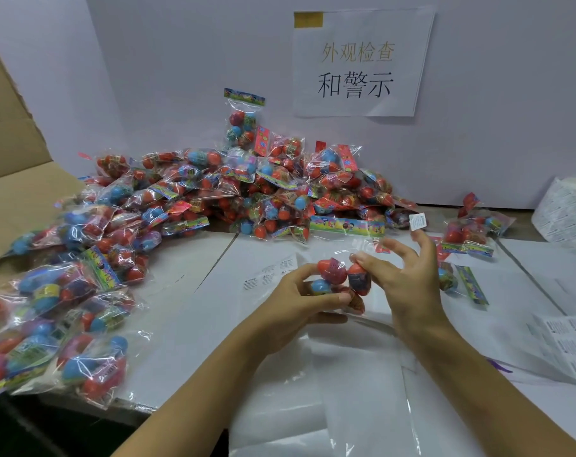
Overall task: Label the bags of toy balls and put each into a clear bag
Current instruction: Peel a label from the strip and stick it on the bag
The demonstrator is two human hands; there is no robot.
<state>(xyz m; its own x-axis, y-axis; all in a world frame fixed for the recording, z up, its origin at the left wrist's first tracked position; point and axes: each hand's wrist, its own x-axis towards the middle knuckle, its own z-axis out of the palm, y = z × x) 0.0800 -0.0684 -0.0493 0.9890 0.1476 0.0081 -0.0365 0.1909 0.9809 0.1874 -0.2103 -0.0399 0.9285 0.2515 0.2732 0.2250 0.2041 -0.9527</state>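
Note:
A bag of toy balls [337, 278], red and blue in crinkled clear wrap, is held over the white table at centre. My left hand [300, 303] grips its lower left side, fingers curled round the balls. My right hand [408, 275] pinches the bag's right side between thumb and forefinger, its other fingers spread upward. A small white label [417, 222] sticks to one raised fingertip. Under my hands lies a stack of clear bags [346, 374] with printed warnings.
A big heap of ball bags [234, 189] fills the back and spills down the left [59, 318]. A few bags [468, 232] lie at right. A label roll [567, 212] stands far right, with label sheets [563, 344] below. A cardboard box [13, 159] is at left.

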